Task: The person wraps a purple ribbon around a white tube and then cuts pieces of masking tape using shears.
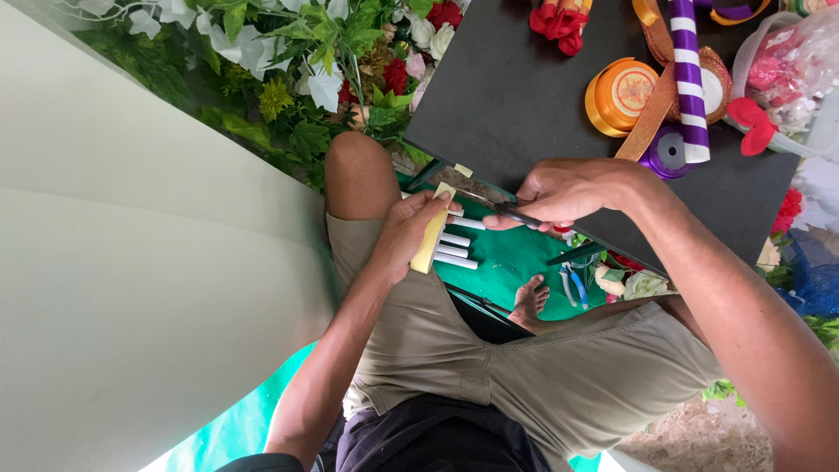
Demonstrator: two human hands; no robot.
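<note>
While over the lap, left hand [409, 229] gripping yellow block [431, 240], right hand [564, 190] scissors [517, 215].

Soft, even daylight fills my view; no harsh shadows. The pale sheet [131, 262] at nine o'clock glares slightly, the orange ribbon spool [619, 94] at one o'clock gleams, and focus stays sharp.

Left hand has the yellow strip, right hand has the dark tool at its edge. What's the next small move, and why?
Probably keep the left hand steady on the yellow strip and ease the dark tool in the right hand along its upper end: the tip seems to sit there already, over the white sticks.
</note>
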